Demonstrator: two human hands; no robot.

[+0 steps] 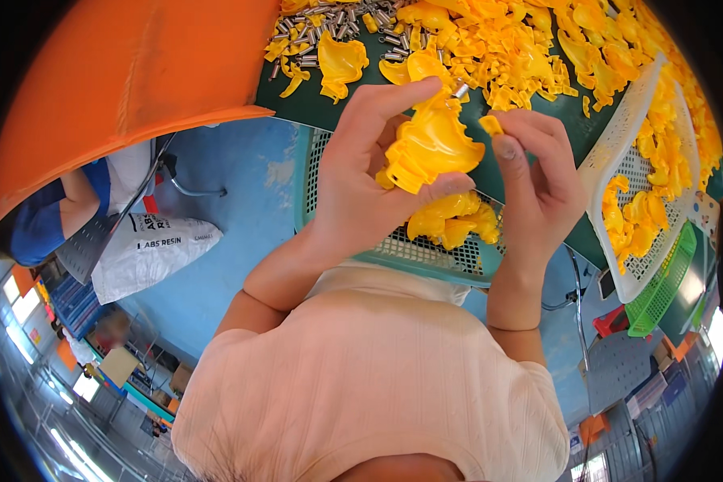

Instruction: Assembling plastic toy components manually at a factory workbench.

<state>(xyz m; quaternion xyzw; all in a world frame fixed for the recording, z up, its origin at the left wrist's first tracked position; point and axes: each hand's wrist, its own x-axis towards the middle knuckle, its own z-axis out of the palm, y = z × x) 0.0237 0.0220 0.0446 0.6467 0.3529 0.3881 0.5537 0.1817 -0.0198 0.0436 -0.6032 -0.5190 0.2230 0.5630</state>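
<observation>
My left hand [369, 173] grips a yellow moulded plastic shell [430, 149] with a wavy rim, thumb under it and fingers over its top. My right hand [538, 173] pinches a small yellow plastic piece [491, 124] between thumb and forefinger, right beside the shell's upper right edge. A short metal pin [461, 90] shows just above the shell. Below both hands a teal mesh basket [394, 251] holds several more yellow shells [451, 221].
The dark green table [313, 100] carries heaps of yellow plastic parts [522, 48] and a pile of small metal pins [329, 28]. A white mesh basket [618, 145] of yellow parts sits right, a green basket [659, 297] under it. Orange bin [136, 72] left; another person's arm [72, 193]; white sack [149, 249].
</observation>
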